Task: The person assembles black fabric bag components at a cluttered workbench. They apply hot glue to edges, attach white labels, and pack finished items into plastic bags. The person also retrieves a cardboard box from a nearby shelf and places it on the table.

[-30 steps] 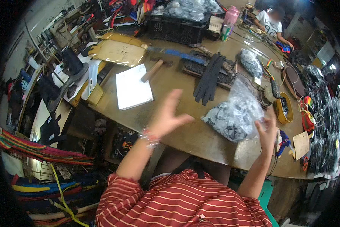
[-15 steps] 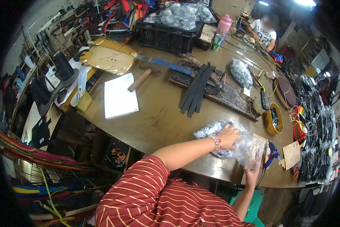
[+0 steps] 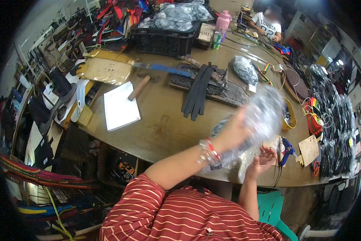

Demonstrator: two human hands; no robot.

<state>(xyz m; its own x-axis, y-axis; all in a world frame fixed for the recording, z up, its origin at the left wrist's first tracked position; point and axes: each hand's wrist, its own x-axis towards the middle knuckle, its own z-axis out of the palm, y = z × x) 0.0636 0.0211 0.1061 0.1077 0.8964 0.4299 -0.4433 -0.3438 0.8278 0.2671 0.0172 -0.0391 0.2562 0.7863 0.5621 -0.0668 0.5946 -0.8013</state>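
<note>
My left hand, with a beaded bracelet at the wrist, grips a clear plastic bag and holds it raised above the table's near edge. The bag is smeared by motion, and its greyish contents cannot be made out. Below and beside the bag, my right hand is open, palm up with fingers curled loosely apart, holding nothing. Some loose clear plastic hangs next to it. A blue glue gun lies just right of my right hand.
Black strips lie over a dark board mid-table. Left of them are a wooden-handled hammer and white paper. A yellow container and bagged goods stand right. A black crate is behind; a person sits far off.
My left hand has lifted the plastic bag off the table, up and to the right. My right hand has let go of the plastic and opened. The view has shifted slightly.
</note>
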